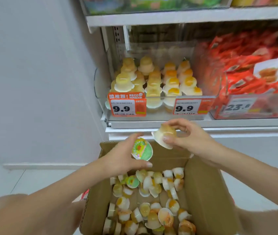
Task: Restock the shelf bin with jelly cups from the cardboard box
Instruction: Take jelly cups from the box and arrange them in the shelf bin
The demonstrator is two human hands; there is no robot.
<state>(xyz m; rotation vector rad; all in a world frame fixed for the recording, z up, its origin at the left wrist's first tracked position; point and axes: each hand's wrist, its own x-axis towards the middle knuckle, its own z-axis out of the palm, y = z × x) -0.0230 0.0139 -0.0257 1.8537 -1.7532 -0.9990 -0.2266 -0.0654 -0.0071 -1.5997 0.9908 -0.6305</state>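
Your left hand (126,155) grips a green-lidded jelly cup (142,150), your right hand (184,138) a yellow one (166,135); carry both from the cardboard box (202,192) up into the shelf bin (101,85).

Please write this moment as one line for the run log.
left hand: holds green-lid jelly cup | right hand: holds yellow jelly cup | both above cardboard box | shelf bin: part full

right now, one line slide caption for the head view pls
Each hand lifts a jelly cup from the cardboard box toward the shelf bin.
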